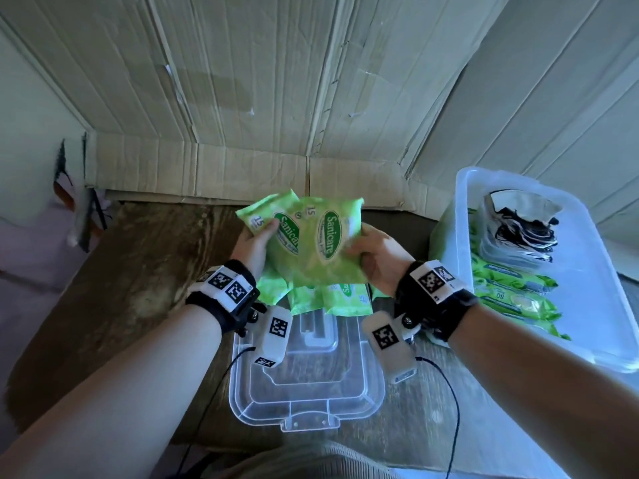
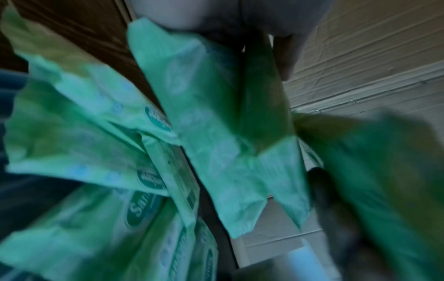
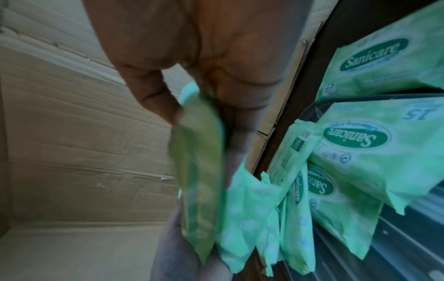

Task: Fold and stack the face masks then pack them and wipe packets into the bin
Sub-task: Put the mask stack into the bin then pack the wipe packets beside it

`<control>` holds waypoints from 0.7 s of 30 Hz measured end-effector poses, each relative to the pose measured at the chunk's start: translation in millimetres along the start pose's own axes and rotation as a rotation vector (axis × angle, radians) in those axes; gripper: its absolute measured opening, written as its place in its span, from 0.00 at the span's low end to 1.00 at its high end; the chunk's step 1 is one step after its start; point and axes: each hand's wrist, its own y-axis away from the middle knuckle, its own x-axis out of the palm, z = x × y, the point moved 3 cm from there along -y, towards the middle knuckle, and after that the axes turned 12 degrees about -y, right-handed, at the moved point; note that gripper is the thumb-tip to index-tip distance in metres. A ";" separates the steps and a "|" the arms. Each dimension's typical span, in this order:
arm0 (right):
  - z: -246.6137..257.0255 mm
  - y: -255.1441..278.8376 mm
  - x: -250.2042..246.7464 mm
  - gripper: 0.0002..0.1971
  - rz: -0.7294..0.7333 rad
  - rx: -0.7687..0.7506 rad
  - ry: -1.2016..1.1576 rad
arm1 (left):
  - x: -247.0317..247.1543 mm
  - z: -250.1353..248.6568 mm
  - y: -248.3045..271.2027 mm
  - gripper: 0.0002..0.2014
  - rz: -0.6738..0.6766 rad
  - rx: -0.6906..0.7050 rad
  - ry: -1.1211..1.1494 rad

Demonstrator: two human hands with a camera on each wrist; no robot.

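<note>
Head view shows my left hand point(image 1: 254, 245) and my right hand point(image 1: 375, 257) up in front of me, a little apart, each one holding a side of some green wipe packets point(image 1: 311, 243). My left thumb lies on top of the back packet and my fingers curl under it. My right fingers curl round the right edge of the front packet, the one with the big green oval label. The two packets overlap and lean toward me, held up above the counter point(image 1: 138, 271). Under them more green packets point(image 1: 332, 295) lie on the counter, just past the far edge of a clear lid point(image 1: 307, 385) that sits flat near my body. On my right stands the clear bin point(image 1: 587, 354). Inside it, at the far end, is a stack of folded face masks point(image 1: 518, 236) with black straps, and nearer to me are bigger green wipe packs point(image 1: 515, 299) lying side by side. Brown cardboard point(image 1: 276, 98) stands up behind everything like a wall. The left wrist view is blurry, but I can see my thumb point(image 2: 286, 57) pressed on a green packet. In the right wrist view my fingers point(image 3: 149, 89) pinch the edge of a packet, with more packets off to the side.
</note>
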 end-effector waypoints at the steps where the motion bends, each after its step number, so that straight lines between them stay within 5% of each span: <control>1: -0.1 0.5 -2.0 0.18 -0.018 -0.012 0.014 | 6.9 4.8 2.3 0.33 0.014 -0.025 0.014; 3: -0.7 3.2 -5.5 0.16 -0.061 -0.048 0.088 | 20.6 14.2 5.8 0.44 0.031 -0.042 0.001; 8: 4.8 19.1 -9.7 0.17 -0.090 -0.240 0.749 | 49.2 9.8 39.5 0.18 0.034 -0.031 0.025; 14: 6.8 39.7 -18.4 0.30 -0.168 -0.360 1.154 | 77.3 18.0 69.3 0.32 0.188 0.058 0.045; 16: -4.0 47.7 -27.0 0.32 -0.076 -0.257 1.015 | 83.5 22.3 79.8 0.20 0.174 0.092 -0.025; 18: -18.6 56.3 -41.3 0.40 0.056 -0.083 0.566 | 89.2 24.3 93.4 0.06 0.197 0.066 -0.072; 19: -26.1 57.8 -52.7 0.45 0.081 -0.019 0.441 | 92.5 26.7 99.5 0.08 0.202 0.048 -0.101; 21: -37.9 64.6 -72.1 0.56 0.114 0.034 0.472 | 94.5 34.5 105.5 0.26 0.176 0.066 -0.103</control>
